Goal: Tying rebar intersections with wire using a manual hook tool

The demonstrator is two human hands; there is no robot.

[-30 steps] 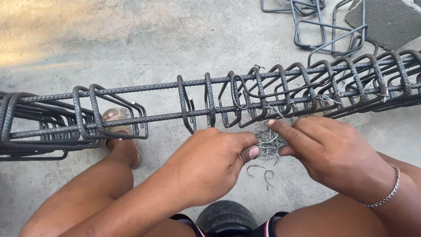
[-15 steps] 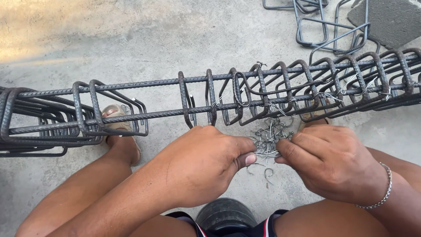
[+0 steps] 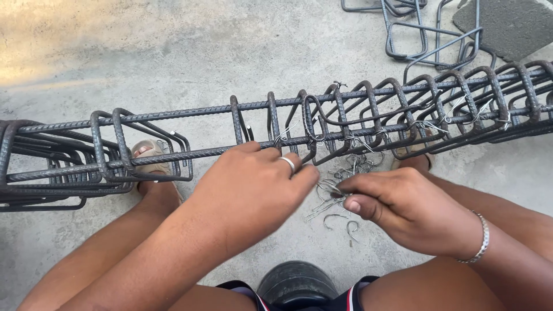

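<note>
Head cam: since a second ago we've pulled both hands down off the rebar cage (image 3: pixel 345 124), left hand (image 3: pixel 253 184) and right hand (image 3: pixel 403 207) pinching the tie-wire bundle (image 3: pixel 331 193) between them just above the concrete floor (image 3: pixel 144 52), so we're teasing wires apart.

Tie wires (image 3: pixel 337 193): small bundle of thin grey steel pieces with hooked ends, tangled, pinched between both hands just below the cage's (image 3: pixel 276 124) near bottom bar. Some ends stick out sideways. Two loose hooked pieces (image 3: pixel 340 222) lie flat on the concrete, just under the bundle, apart from it.
</note>
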